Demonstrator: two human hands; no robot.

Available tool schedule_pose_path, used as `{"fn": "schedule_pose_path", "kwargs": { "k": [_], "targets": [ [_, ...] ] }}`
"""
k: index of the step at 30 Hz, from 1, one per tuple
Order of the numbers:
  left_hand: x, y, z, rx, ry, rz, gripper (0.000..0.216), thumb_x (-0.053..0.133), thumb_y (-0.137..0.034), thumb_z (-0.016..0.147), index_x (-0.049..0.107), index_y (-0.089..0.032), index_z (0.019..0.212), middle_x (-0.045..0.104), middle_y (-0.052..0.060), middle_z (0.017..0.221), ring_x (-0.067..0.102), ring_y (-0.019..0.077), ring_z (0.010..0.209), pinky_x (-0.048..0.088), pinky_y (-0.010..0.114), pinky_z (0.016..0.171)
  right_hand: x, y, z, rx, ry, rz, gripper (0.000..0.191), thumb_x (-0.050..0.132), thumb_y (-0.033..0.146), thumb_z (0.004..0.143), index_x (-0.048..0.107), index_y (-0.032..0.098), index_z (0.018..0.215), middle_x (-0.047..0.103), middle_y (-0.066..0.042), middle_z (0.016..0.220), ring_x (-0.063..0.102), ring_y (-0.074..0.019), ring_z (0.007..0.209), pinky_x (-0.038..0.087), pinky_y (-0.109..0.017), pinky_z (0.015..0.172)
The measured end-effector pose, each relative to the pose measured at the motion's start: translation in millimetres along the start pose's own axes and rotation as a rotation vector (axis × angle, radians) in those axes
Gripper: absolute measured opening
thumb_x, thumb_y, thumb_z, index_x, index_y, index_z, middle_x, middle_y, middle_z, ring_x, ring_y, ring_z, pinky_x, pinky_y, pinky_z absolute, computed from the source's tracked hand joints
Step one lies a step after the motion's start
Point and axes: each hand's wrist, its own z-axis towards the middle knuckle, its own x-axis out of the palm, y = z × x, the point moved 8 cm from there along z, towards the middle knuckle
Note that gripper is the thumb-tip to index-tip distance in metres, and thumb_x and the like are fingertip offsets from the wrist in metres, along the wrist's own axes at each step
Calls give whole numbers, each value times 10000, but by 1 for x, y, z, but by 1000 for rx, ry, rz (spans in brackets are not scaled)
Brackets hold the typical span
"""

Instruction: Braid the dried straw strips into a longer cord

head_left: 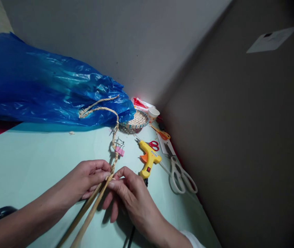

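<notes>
A tan braided cord (116, 159) runs from the blue plastic bag down to my hands, where it parts into two long loose strands (91, 210) that lead toward me. My left hand (92, 177) pinches the cord at the lower end of the braid. Close beside it, my right hand (128, 193) grips a strand between thumb and forefinger, its other fingers curled below. Just beyond my fingertips a pink binder clip (119, 151) is clamped on the braid. The braid's far end loops over the bag.
A large blue plastic bag (51, 86) lies at the back left. On the right are a yellow glue gun (149, 158), red-handled scissors (153, 146), orange-handled scissors (164, 135) and large white-handled scissors (179, 175). A woven basket (139, 120) and paper cup (153, 113) stand near the wall corner.
</notes>
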Motion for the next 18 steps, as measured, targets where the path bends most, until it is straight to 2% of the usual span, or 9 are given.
{"fn": "schedule_pose_path", "kwargs": {
  "k": [4, 7, 10, 13, 18],
  "targets": [
    [5, -5, 1, 2, -4, 53, 399, 783, -552, 621, 610, -208, 723, 582, -79, 478, 280, 37, 370, 148, 201, 411, -7, 6, -4, -44, -174, -319, 368, 563, 580, 1034, 421, 259, 925, 654, 11, 689, 564, -126, 441, 386, -199, 441],
    [3, -10, -3, -2, -61, 50, 379, 813, -499, 580, 604, -205, 697, 486, -123, 493, 240, 31, 402, 139, 195, 418, -8, 15, -6, -82, -243, -571, 249, 480, 444, 1066, 375, 268, 925, 603, -1, 683, 546, -159, 501, 352, -224, 471],
    [1, -8, -7, -23, -70, 42, 372, 845, -466, 606, 641, -193, 755, 503, -108, 558, 295, 50, 469, 213, 187, 456, -7, 19, -8, -65, -264, -740, 168, 407, 343, 1068, 346, 271, 929, 513, 26, 636, 467, -166, 494, 306, -244, 486],
    [-1, -5, -7, 4, -30, 43, 363, 852, -493, 667, 693, -193, 796, 569, -69, 600, 367, 75, 490, 306, 205, 484, -4, 20, -10, -65, -269, -805, 141, 375, 299, 1061, 335, 272, 929, 471, 34, 636, 445, -174, 510, 298, -257, 507],
    [-1, -5, -2, 53, 61, 41, 356, 852, -530, 736, 753, -209, 853, 693, 5, 661, 575, 155, 550, 480, 272, 563, -5, 17, -10, -31, -250, -691, 136, 368, 299, 1078, 323, 271, 952, 561, 2, 687, 555, -184, 523, 343, -252, 507]
  ]
}}
